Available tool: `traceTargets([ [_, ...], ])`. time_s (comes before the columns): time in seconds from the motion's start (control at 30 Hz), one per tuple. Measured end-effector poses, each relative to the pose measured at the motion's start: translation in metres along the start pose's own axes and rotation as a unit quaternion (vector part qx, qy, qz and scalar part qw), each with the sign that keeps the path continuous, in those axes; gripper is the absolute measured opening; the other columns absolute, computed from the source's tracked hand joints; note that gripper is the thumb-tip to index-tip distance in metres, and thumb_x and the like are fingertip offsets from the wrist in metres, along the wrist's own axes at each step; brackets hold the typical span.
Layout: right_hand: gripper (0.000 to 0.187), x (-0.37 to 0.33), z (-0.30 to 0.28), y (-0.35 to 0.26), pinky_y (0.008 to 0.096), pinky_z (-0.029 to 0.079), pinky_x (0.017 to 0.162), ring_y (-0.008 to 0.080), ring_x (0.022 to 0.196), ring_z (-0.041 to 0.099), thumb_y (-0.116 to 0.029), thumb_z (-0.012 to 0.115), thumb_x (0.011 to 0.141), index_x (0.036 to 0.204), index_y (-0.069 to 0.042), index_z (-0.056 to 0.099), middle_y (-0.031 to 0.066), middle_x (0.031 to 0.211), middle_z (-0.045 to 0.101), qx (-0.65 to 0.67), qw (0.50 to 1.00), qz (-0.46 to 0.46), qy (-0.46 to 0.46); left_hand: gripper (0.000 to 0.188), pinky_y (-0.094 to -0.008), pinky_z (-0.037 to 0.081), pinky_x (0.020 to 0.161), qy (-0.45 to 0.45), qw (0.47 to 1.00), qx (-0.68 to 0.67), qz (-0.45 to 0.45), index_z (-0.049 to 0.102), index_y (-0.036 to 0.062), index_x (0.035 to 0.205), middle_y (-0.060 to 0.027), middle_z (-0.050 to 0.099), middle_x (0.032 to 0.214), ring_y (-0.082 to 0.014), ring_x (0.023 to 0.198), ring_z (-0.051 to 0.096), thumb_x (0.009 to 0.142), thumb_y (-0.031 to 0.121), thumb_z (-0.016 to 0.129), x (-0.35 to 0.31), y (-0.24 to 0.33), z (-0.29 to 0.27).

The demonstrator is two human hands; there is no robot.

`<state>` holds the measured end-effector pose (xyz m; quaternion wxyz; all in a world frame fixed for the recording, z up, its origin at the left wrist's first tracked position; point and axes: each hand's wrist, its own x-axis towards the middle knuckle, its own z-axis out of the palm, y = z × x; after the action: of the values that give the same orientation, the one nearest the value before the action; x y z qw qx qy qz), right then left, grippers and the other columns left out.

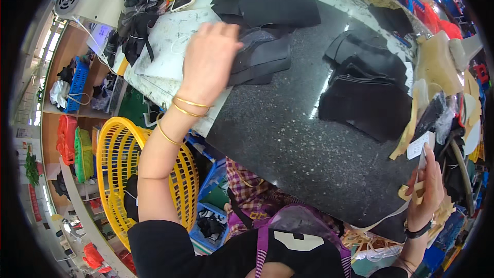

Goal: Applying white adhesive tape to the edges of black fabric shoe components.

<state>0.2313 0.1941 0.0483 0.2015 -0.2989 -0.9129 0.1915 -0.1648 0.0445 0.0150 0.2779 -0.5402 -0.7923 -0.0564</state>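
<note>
**Left hand on the near stack of black cut pieces**

Left hand (208, 59) lies directly on the black flat fabric pieces (260, 54), fingers spread, grip hidden; their long axis runs rightward across the dark speckled stone slab (288, 139). Right hand (424, 190), well apart, pinches one tan strip (411, 193). Three black stacks counted

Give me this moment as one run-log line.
left hand: on black fabric pieces | right hand: gripping tan strips at slab edge | black stone slab: second black stack at right
</note>
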Motion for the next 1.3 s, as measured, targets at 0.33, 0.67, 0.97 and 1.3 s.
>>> traceTargets([
  [0.33, 0.069, 0.013, 0.029, 0.008, 0.0263, 0.049, 0.071, 0.0208, 0.081, 0.062, 0.009, 0.043, 0.086, 0.15, -0.007, 0.025, 0.0176, 0.12, 0.061, -0.116, 0.992, 0.021, -0.037, 0.013, -0.0291, 0.049, 0.078, -0.047, 0.908, -0.379, -0.175, 0.063, 0.004, 0.092, -0.006, 0.067, 0.086, -0.0211, 0.085, 0.066, 0.082, 0.009, 0.069, -0.025, -0.016, -0.018],
  [0.67, 0.09, -0.001, 0.011, -0.016, 0.0274, 0.049, 0.069, 0.0226, 0.075, 0.06, 0.017, 0.048, 0.073, 0.152, -0.015, 0.021, 0.0181, 0.107, 0.06, -0.035, 0.995, 0.082, -0.034, 0.018, -0.0321, 0.048, 0.069, -0.085, 0.897, -0.422, -0.103, 0.061, 0.0027, 0.099, -0.0082, 0.067, 0.087, -0.02, 0.077, 0.063, 0.085, 0.012, 0.068, -0.025, 0.004, -0.008],
  [0.97, 0.062, -0.012, 0.002, -0.022, 0.0205, 0.04, 0.056, 0.0071, 0.063, 0.046, 0.002, 0.044, 0.096, 0.152, -0.012, 0.02, 0.0056, 0.089, 0.056, 0.112, 0.986, 0.103, 0.063, 0.018, -0.0188, 0.048, 0.076, -0.263, 0.644, -0.701, -0.155, 0.057, 0.0049, 0.108, 0.0007, 0.066, 0.099, -0.0048, 0.089, 0.061, 0.092, 0.01, 0.062, -0.022, -0.008, -0.062],
  [1.3, 0.011, 0.007, -0.014, -0.048, 0.0257, 0.045, 0.058, 0.0187, 0.061, 0.062, -0.008, 0.063, 0.085, 0.09, 0.002, 0.065, 0.0107, 0.076, 0.065, 0.078, 0.993, 0.025, -0.089, 0.016, -0.016, 0.023, 0.055, -0.399, 0.635, -0.654, -0.097, 0.053, 0.008, 0.108, 0.0129, 0.04, 0.07, 0.0035, 0.065, 0.034, 0.094, 0.013, 0.06, -0.022, 0.037, -0.041],
])
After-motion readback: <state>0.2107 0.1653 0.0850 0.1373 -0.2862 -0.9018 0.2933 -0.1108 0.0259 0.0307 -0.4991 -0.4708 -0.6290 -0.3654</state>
